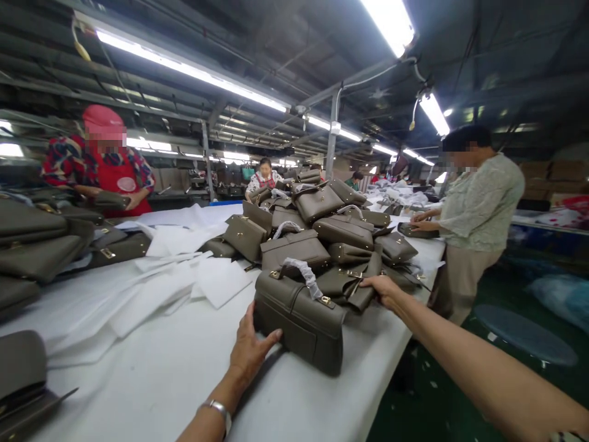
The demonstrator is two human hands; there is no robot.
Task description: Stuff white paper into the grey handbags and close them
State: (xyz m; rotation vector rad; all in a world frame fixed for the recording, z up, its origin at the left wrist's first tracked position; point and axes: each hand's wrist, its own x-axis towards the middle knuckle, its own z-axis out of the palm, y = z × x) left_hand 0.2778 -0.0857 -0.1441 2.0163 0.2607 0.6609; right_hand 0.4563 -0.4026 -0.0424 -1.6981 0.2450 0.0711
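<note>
An olive-grey handbag point(294, 319) stands upright on the white table, its top handle point(304, 274) wrapped in crinkled clear plastic, with gold-coloured fittings. My left hand point(251, 344) grips its left end, thumb on the near face and fingers round the side. Beyond its right end, my right hand point(383, 290) is closed on the edge of a second handbag point(343, 283), which lies with its flap toward me at the front of the heap. The fingertips of my right hand are partly hidden. Behind both bags rises a large pile of matching handbags point(317, 205).
White sheets point(221, 279) lie left of the pile. More handbags point(34, 236) are stacked at far left, one point(23, 380) at near left. Co-workers handle bags at left point(108, 166) and right point(483, 202). The table edge point(391, 383) and a round stool point(524, 334) are on the right.
</note>
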